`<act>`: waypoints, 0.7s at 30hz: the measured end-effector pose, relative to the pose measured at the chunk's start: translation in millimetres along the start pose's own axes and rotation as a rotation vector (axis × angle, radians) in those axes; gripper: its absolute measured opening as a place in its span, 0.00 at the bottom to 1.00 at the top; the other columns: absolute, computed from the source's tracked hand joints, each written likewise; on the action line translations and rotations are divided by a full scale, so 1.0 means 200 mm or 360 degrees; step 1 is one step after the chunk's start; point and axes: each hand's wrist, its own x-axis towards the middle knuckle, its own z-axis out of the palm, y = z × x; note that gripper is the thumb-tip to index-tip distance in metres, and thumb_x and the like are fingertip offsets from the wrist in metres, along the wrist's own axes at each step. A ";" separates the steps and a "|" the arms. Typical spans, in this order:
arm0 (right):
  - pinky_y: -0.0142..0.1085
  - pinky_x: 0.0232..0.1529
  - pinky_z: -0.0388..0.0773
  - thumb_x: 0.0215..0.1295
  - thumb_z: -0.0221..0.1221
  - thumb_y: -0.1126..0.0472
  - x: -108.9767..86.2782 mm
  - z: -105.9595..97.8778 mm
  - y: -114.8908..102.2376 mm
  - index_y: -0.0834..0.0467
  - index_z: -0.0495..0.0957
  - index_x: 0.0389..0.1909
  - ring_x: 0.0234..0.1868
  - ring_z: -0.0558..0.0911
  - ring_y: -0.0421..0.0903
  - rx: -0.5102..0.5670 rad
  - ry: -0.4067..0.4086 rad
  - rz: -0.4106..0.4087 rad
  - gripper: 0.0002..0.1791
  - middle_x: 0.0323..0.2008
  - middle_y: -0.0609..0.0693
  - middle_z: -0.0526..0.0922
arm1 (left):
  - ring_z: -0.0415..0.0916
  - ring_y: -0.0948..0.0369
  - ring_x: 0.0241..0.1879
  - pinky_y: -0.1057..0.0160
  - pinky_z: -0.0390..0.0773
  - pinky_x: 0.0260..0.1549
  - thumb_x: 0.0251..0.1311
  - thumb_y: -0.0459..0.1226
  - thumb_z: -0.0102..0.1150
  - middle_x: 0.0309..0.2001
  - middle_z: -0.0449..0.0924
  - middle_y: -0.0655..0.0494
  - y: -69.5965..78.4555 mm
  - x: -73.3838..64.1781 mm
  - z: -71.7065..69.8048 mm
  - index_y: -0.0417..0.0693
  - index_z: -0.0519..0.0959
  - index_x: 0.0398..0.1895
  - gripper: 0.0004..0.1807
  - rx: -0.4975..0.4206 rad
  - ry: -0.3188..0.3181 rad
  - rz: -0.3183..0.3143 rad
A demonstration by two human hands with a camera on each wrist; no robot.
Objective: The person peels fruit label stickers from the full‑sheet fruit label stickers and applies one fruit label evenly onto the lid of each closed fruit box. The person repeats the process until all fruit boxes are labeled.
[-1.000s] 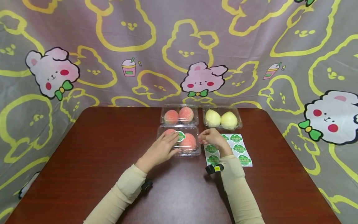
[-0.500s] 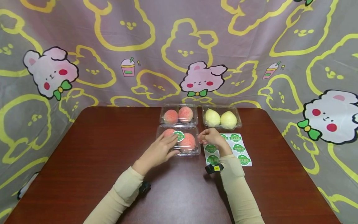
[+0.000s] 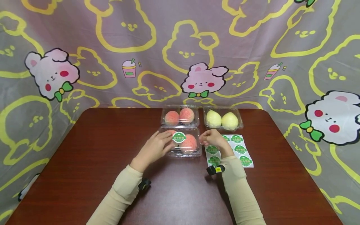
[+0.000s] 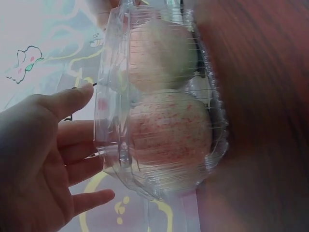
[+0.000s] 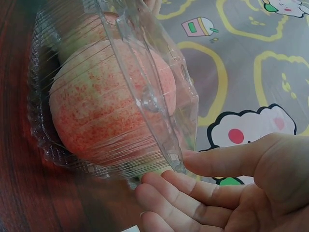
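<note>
In the head view, a clear plastic clamshell box point(image 3: 194, 152) with two peaches point(image 3: 188, 143) sits between my hands. A round green-and-white sticker point(image 3: 179, 137) is on its lid. My left hand point(image 3: 153, 148) is at the box's left side, its thumb and fingers spread apart beside the lid in the left wrist view; whether the fingertips touch is unclear. At the box's right edge, my right hand point(image 3: 212, 139) pinches a corner of the lid between thumb and forefinger, as the right wrist view shows. The sheet of stickers point(image 3: 240, 150) lies partly beneath my right hand and wrist.
Behind the near box stands another clear box point(image 3: 180, 124) with two peaches. To its right is a clear box point(image 3: 206, 109) holding two pale yellow-green fruits point(image 3: 230, 120). A patterned cloth point(image 3: 157, 59) hangs along the far edge of the brown table point(image 3: 92, 156).
My left hand has drawn back a little to the left, off the sticker, which now shows in full on the lid. My right hand has stayed at the right edge.
</note>
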 end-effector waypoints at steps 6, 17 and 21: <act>0.34 0.38 0.84 0.69 0.50 0.67 0.00 0.00 0.00 0.75 0.77 0.46 0.28 0.83 0.37 -0.0006 -0.0018 -0.0015 0.14 0.40 0.67 0.85 | 0.81 0.51 0.52 0.52 0.78 0.56 0.58 0.41 0.65 0.50 0.85 0.45 -0.01 0.03 -0.02 0.39 0.83 0.46 0.17 -0.0046 0.0105 -0.0103; 0.34 0.35 0.84 0.69 0.52 0.65 -0.01 -0.01 0.00 0.75 0.77 0.48 0.26 0.82 0.38 -0.0034 -0.0046 -0.0052 0.16 0.38 0.66 0.86 | 0.83 0.50 0.42 0.51 0.81 0.45 0.59 0.35 0.63 0.42 0.86 0.44 -0.05 0.03 -0.05 0.39 0.84 0.42 0.10 -0.0358 0.0175 -0.0563; 0.34 0.33 0.84 0.70 0.52 0.65 -0.01 -0.01 0.00 0.75 0.77 0.48 0.27 0.82 0.38 -0.0058 -0.0045 -0.0065 0.16 0.38 0.66 0.86 | 0.83 0.47 0.46 0.49 0.80 0.49 0.58 0.34 0.64 0.42 0.86 0.41 -0.07 0.03 -0.06 0.38 0.84 0.41 0.10 -0.0417 0.0237 -0.0628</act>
